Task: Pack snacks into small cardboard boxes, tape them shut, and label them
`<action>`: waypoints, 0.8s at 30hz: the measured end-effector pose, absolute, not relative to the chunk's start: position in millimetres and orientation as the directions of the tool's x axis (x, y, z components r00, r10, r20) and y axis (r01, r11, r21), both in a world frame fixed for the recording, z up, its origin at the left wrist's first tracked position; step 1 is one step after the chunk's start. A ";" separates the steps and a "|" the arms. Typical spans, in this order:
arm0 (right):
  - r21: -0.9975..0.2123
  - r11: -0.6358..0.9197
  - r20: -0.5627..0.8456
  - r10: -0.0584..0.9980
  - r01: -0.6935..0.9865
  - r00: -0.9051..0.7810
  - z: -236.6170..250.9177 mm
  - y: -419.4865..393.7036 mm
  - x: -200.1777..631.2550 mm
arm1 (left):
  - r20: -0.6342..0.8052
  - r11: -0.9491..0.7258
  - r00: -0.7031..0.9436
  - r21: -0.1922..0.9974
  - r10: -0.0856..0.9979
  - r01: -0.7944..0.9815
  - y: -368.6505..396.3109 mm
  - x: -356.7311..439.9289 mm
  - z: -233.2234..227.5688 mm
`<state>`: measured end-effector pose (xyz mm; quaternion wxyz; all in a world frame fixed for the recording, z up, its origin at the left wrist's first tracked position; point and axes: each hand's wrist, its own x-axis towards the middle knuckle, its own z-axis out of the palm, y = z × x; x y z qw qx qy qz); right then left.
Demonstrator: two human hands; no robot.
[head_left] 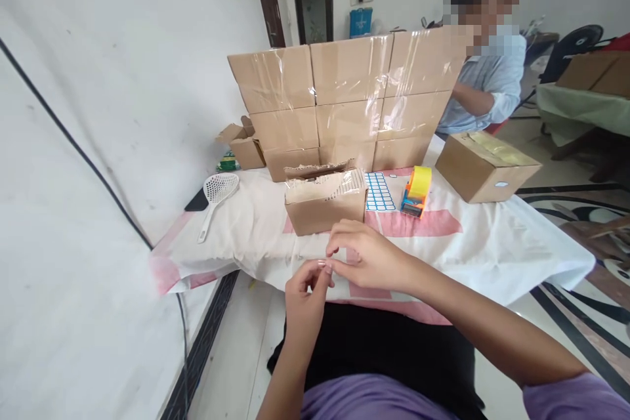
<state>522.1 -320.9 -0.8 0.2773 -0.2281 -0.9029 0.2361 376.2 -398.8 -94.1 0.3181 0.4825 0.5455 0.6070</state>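
Brown and oblong, a torn-topped cardboard box [325, 210] stands on the pink-and-white-clothed desk [502, 243], likely for easy reach, just beyond left hand [308, 282] and right hand [367, 254], fingertips meeting (each one's grip I cannot tell).

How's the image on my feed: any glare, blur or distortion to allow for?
Head view: glare streaks the clear tape on the stacked boxes; head view: pixelation covers the co-worker's face; head view: edges look stretched, wide-angle style; head view: detail between left hand and right hand is too small to tell.
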 end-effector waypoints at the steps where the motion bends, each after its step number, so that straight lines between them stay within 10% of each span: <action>1: -0.548 0.778 0.362 0.551 0.306 -0.752 1.9 -322.5 524.4 | 0.235 -0.202 -0.334 0.971 0.913 0.131 -400.1 375.4 -94.5; 10: -0.560 0.721 0.154 0.574 0.407 -0.804 12.1 -329.0 540.6 | 0.304 -0.251 -0.263 0.943 0.916 0.216 -399.3 375.5 -89.8; 19: -0.002 0.856 0.170 0.510 0.517 -0.843 2.7 -329.0 529.7 | -0.009 0.066 -0.283 0.979 0.959 0.192 -390.4 366.0 -104.7; 24: -0.099 0.823 0.380 0.550 0.559 -0.744 24.6 -319.4 548.6 | 0.337 -0.025 -0.487 0.842 0.806 0.540 -349.3 321.6 -86.7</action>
